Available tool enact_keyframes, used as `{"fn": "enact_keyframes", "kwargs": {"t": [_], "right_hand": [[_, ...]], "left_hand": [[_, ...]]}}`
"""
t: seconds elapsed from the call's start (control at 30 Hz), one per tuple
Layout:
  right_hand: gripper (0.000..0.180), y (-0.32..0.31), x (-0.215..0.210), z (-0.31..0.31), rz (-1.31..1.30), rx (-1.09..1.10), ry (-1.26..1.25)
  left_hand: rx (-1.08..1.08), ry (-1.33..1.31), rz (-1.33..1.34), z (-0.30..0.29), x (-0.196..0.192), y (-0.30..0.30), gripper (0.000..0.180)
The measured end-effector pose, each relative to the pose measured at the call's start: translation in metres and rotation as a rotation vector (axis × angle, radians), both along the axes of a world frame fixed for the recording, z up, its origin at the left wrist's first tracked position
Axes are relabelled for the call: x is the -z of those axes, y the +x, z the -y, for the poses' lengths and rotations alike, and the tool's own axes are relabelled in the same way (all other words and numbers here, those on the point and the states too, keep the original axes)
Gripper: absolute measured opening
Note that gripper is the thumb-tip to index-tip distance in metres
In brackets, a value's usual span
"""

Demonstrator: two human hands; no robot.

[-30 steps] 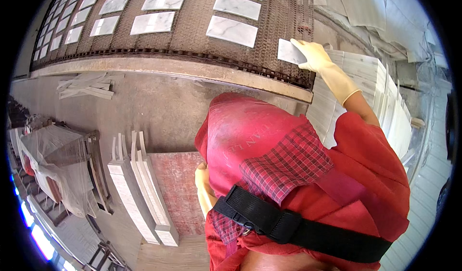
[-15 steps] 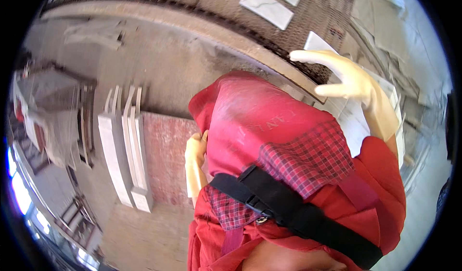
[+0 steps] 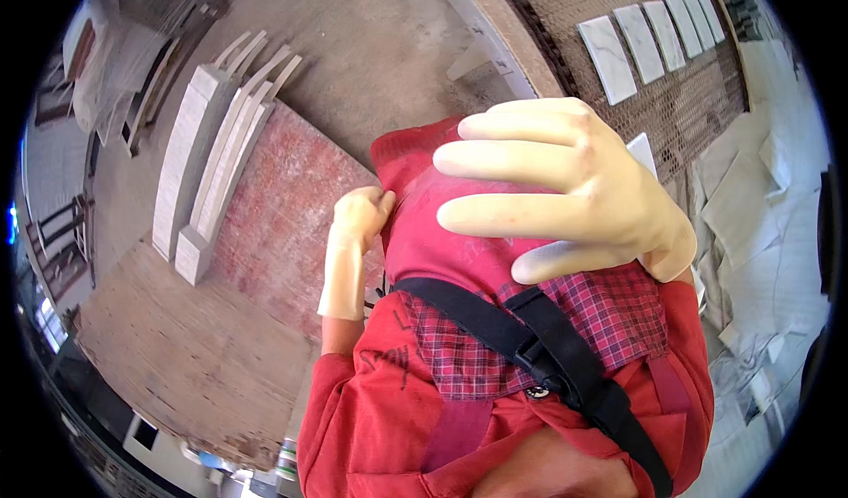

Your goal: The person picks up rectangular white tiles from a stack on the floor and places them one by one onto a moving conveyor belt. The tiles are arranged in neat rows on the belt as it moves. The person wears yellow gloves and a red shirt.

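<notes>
Dusty floor [image 3: 353,74] borders the mesh belt [image 3: 685,100], on which six marble tiles [image 3: 607,60] already lie in a row; another white piece [image 3: 640,152] shows near the belt's edge. How many are left, I cannot tell. Short of the belt, the right hand [image 3: 579,184] spreads, fingers apart; farther from it, the left hand [image 3: 360,220] curls at the apron [image 3: 433,246], grip unclear.

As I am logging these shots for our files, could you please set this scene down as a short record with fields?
Left hand: gloved, curled at the red apron; grip unclear
Right hand: gloved, open, fingers spread above the apron; nothing seen held
Upper right: row of veined white tiles on a mesh belt
Behind right hand: white piece, partly hidden
Left side: red board, pale strips alongside
</notes>
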State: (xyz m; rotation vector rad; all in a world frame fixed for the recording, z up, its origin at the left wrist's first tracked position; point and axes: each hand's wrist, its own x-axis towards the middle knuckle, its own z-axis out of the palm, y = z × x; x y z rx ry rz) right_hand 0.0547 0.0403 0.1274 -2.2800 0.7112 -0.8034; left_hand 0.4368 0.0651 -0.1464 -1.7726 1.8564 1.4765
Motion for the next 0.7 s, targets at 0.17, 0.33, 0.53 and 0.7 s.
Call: {"fn": "enact_keyframes", "kwargs": {"t": [0.17, 0.33, 0.53, 0.7], "right_hand": [[0.067, 0.018, 0.004, 0.017, -0.038, 0.0, -0.001], [0.066, 0.037, -0.008, 0.032, -0.069, 0.012, 0.082], [0.063, 0.064, -0.02, 0.052, -0.131, 0.068, -0.012], [0.063, 0.084, -0.017, 0.057, -0.133, 0.002, 0.007]], "left_hand": [[-0.241, -0.185, -0.505, 0.024, -0.202, -0.042, 0.035], [0.744, -0.526, -1.01, 0.055, -0.272, -0.056, 0.047], [0.996, -0.56, -1.013, 0.057, -0.314, -0.088, 0.053], [0.913, -0.813, -1.002, 0.046, -0.315, -0.081, 0.041]]}}
